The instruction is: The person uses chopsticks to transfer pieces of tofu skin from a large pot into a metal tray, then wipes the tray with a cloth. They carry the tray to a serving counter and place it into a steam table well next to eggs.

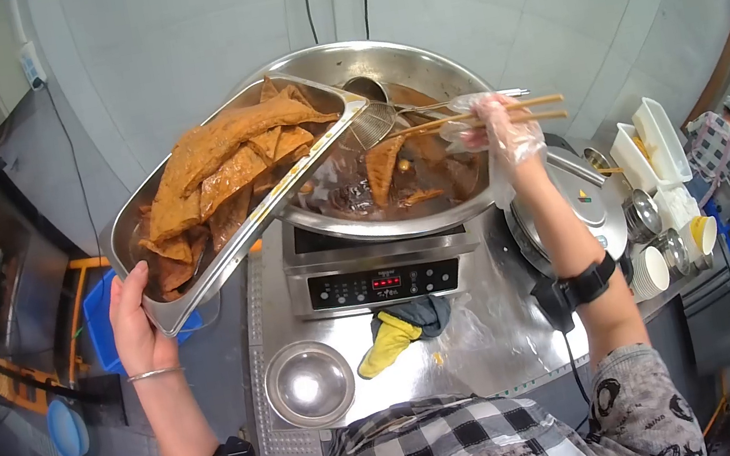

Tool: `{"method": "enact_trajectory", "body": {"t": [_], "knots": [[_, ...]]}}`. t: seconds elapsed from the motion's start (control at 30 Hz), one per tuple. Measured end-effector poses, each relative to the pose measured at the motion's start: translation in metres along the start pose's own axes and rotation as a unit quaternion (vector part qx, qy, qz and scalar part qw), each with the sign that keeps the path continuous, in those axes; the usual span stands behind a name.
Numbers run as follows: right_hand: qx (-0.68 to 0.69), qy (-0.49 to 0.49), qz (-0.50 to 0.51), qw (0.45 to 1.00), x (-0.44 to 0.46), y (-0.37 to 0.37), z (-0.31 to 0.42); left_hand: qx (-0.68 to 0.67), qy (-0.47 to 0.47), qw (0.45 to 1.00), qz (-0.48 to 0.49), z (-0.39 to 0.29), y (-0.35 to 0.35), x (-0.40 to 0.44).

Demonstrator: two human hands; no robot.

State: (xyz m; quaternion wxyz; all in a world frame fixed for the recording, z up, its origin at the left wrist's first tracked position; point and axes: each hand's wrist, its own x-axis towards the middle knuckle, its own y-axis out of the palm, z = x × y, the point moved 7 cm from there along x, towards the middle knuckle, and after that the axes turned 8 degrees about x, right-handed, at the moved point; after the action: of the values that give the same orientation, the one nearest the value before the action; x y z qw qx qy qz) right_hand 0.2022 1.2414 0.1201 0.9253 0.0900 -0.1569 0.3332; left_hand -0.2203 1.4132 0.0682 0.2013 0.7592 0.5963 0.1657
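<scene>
My left hand [140,325] grips the near left corner of a deep steel tray [270,205], which is tilted and heaped with brown braised tofu sheets [210,167]. The tray's far end rests over or hangs above the rim of a wide steel pot [441,221] of dark broth. My right hand [500,130], in a clear plastic glove, is closed around wooden chopsticks [546,108] above the pot's right side. Their tips reach a brown tofu piece [383,172] standing partly in the broth; whether they pinch it I cannot tell. A wire skimmer [369,126] and a ladle [367,88] lie in the pot.
Under the pot stands an induction cooker [384,284] with lit red digits. In front are a steel bowl [309,383] and a yellow-grey cloth [391,341]. A lidded round pot [580,216], white tubs [651,146] and stacked bowls [650,273] line the right. Another person [717,150] stands far right.
</scene>
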Motion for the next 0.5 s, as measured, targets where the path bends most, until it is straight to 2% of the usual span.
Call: {"method": "enact_trajectory", "body": {"t": [0.1, 0.27, 0.4, 0.5], "knots": [[0.063, -0.06, -0.024, 0.996, -0.019, -0.015, 0.003, 0.002, 0.007, 1.0, -0.011, 0.0, -0.001, -0.001], [0.08, -0.055, -0.039, 0.995, -0.032, -0.018, 0.015, 0.005, 0.021, 1.0, -0.012, -0.001, -0.004, 0.001], [0.094, -0.123, -0.043, 0.987, -0.025, -0.025, 0.044, 0.014, 0.031, 0.999, -0.005, -0.006, 0.001, 0.0], [0.123, -0.137, -0.052, 0.981, -0.017, -0.026, 0.068, 0.022, 0.038, 0.999, -0.014, -0.007, 0.001, 0.0]]}}
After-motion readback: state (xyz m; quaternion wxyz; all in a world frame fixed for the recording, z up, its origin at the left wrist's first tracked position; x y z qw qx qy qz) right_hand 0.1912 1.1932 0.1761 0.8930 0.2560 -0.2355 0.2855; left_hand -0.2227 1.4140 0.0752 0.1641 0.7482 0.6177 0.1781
